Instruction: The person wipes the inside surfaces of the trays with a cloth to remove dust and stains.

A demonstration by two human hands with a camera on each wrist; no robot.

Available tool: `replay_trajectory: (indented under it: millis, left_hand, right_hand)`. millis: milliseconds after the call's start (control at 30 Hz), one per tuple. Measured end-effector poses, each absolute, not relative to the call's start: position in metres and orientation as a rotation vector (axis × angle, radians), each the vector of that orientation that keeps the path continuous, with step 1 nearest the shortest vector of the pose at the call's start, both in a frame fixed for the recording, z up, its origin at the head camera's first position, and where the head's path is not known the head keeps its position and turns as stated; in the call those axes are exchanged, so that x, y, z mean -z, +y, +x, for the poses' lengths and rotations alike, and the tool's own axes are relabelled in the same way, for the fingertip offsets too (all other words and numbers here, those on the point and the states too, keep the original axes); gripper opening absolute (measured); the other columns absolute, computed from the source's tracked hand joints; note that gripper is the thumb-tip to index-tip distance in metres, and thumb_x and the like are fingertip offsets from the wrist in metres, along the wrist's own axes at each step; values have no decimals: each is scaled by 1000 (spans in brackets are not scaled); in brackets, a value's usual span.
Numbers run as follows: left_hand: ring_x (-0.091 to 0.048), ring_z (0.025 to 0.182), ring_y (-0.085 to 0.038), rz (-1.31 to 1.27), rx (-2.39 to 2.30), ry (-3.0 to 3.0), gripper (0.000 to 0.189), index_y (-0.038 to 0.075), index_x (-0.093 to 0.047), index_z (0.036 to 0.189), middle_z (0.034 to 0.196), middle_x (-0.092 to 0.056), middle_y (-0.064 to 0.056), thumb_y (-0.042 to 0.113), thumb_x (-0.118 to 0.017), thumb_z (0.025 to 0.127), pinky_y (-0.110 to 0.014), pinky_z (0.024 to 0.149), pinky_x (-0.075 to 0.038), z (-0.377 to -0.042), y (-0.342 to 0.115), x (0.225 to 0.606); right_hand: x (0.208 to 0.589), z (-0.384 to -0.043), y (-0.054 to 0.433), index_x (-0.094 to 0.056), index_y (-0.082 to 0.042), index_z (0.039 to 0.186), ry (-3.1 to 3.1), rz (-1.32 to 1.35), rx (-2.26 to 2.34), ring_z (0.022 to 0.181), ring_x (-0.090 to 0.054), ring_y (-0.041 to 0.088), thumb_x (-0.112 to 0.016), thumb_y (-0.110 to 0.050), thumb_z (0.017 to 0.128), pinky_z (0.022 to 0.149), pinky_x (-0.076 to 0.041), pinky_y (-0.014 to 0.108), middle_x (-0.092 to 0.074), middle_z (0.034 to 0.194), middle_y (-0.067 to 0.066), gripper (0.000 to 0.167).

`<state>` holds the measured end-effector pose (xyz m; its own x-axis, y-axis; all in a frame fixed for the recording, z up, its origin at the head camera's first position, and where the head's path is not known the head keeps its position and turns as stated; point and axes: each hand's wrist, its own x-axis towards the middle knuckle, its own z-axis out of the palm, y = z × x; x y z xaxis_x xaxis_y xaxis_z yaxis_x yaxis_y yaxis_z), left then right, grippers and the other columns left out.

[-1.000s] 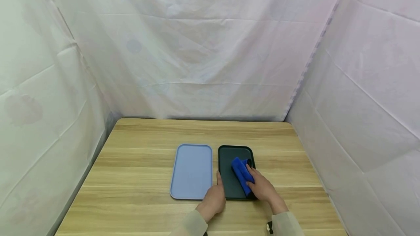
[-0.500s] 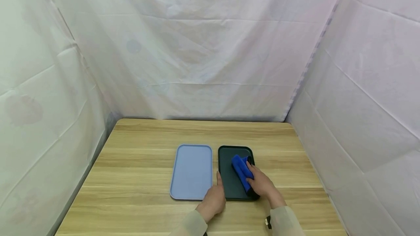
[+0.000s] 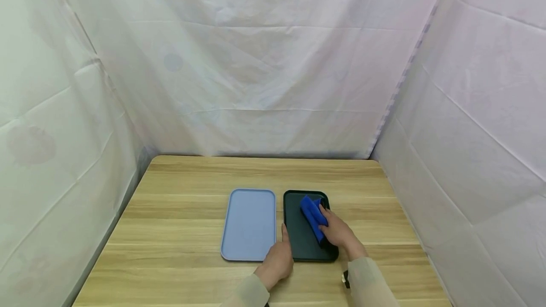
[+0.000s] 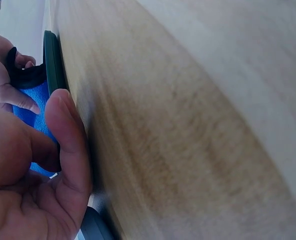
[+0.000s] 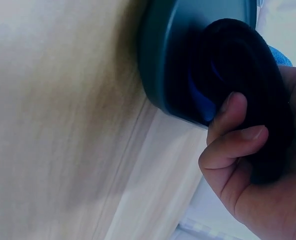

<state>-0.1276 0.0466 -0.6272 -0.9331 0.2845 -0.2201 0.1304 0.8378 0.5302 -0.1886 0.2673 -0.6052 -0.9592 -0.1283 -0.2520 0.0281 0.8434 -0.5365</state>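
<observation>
Item, at the left edge of the frame: white sheeting (image 3: 51, 108), creased, running on across the top and down the right side. Item, filling the lower centre: one table (image 3: 170, 236), wood-grained, its far edge against the sheeting. Item, just left of lower centre: one light blue tray (image 3: 249, 226), rectangular, rounded corners, lying flat. Item, at the bottom, between and overlapping the near ends of two trays: my left hand (image 3: 279, 257), in a pale sleeve (image 3: 249, 293), index finger straight along the left rim of the dark tray, remaining fingers bent; whether my thumb pinches that rim I cannot tell. Item, right of lower centre: one dark green tray (image 3: 300, 236), flat on the table, just beside the blue one, a narrow strip of wood between. Item, in the right half of that dark tray: one blue cloth (image 3: 313, 219), folded into a thick roll, black on one face, slanting from upper left to lower right. Item, at that tray's right edge: my right hand (image 3: 341, 231), fingers curled round the cloth's black side, thumb on the blue; sleeve pale, a small black fitting (image 3: 346, 278) at the wrist.
</observation>
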Motion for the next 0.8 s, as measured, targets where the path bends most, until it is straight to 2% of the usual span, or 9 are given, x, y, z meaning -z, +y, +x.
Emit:
replay_trajectory:
  millis: [800]
  left_hand:
    - [-51,48,-17,313,-762,2730,94,-8,-9,162,56,-52,-6,2,-69,91,-32,50,-46,-128,46,629]
  right_hand:
    - [605,-213,266,-26,-6,164,2742,-76,774,149,-33,53,-60,-13,103,118,-30,66,-30,163,33,70]
